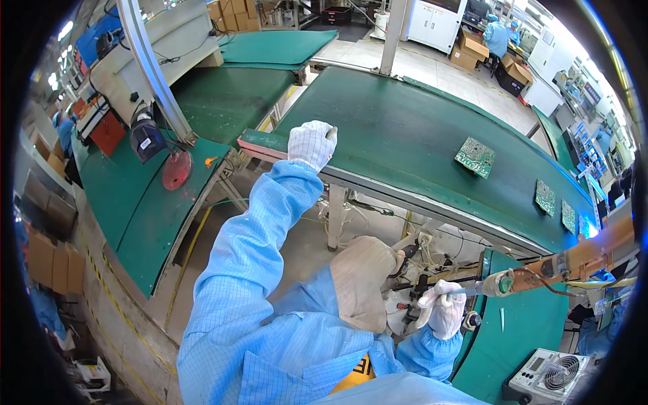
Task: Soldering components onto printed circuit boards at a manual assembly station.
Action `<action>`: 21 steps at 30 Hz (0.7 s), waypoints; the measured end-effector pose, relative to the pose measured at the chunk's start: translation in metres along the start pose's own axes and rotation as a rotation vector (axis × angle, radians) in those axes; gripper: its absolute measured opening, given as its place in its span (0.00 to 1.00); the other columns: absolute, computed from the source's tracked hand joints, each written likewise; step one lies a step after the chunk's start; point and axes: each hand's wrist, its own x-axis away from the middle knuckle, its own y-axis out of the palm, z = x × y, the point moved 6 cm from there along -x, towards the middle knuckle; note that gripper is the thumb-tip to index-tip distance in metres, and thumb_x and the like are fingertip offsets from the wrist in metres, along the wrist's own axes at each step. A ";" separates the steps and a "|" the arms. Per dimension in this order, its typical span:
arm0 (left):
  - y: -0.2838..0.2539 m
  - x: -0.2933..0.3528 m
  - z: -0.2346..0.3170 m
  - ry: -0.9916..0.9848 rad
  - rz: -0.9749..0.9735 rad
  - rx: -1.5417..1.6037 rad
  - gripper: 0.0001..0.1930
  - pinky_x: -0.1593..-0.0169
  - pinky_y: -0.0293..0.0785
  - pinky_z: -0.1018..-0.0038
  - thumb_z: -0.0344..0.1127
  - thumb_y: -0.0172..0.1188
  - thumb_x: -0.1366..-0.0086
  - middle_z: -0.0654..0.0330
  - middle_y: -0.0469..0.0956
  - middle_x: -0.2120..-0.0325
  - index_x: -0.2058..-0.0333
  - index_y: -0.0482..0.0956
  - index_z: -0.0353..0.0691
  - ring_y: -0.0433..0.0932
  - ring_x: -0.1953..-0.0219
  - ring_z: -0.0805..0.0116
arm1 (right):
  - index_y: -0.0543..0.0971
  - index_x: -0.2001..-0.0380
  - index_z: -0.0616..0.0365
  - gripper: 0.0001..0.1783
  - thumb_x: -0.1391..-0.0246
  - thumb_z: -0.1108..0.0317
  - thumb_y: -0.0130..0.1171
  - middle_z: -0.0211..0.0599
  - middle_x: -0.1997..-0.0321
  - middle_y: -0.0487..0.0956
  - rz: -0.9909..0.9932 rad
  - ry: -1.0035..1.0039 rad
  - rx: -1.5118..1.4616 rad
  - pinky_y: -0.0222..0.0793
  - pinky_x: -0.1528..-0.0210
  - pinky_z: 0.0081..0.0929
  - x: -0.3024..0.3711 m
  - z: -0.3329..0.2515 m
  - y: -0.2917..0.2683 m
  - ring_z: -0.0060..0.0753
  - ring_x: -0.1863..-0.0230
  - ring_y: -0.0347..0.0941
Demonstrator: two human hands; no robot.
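Note:
My left hand [312, 144], in a white glove, is closed in a fist at the near left edge of the dark green conveyor belt [391, 128]. Whatever its curled fingers may hold is hidden. Lower right, my right hand [445, 312], gloved too, has its fingers bent together against the tip of a grey nozzle [472, 289]. That nozzle comes off a thick brown pipe [567, 263]; whether the fingers grip it cannot be seen. A green circuit board [476, 157] lies on the belt to the right. Two smaller-looking boards [545, 196] [568, 216] lie farther right.
A metal rail runs along the belt's near edge. Left stands a green-topped bench [148, 223] with a black device [146, 138] and a red disc [177, 170]. A white fan unit [550, 374] sits lower right, beside a green mat [520, 324]. People in blue work far back.

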 end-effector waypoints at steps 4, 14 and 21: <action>0.002 0.000 -0.002 -0.010 -0.011 -0.009 0.09 0.62 0.75 0.62 0.41 0.62 0.43 0.56 0.82 0.74 0.74 0.83 0.44 0.80 0.69 0.56 | 0.73 0.59 0.66 0.13 0.40 0.65 0.55 0.50 0.75 0.77 0.000 -0.010 -0.079 0.73 0.86 0.27 -0.006 -0.011 0.017 0.42 0.80 0.78; 0.002 0.000 -0.002 0.012 0.005 -0.013 0.09 0.62 0.75 0.62 0.42 0.61 0.42 0.57 0.81 0.74 0.74 0.83 0.45 0.80 0.69 0.56 | 0.73 0.61 0.69 0.17 0.42 0.63 0.57 0.48 0.81 0.76 0.110 0.004 -0.071 0.71 0.89 0.25 -0.004 -0.011 0.015 0.38 0.85 0.75; 0.005 -0.001 -0.001 0.004 -0.011 -0.023 0.09 0.62 0.75 0.62 0.42 0.61 0.42 0.57 0.81 0.74 0.74 0.83 0.45 0.80 0.69 0.57 | 0.73 0.62 0.69 0.19 0.40 0.58 0.55 0.45 0.84 0.74 0.155 -0.150 0.258 0.67 0.88 0.22 -0.008 -0.020 0.017 0.33 0.88 0.72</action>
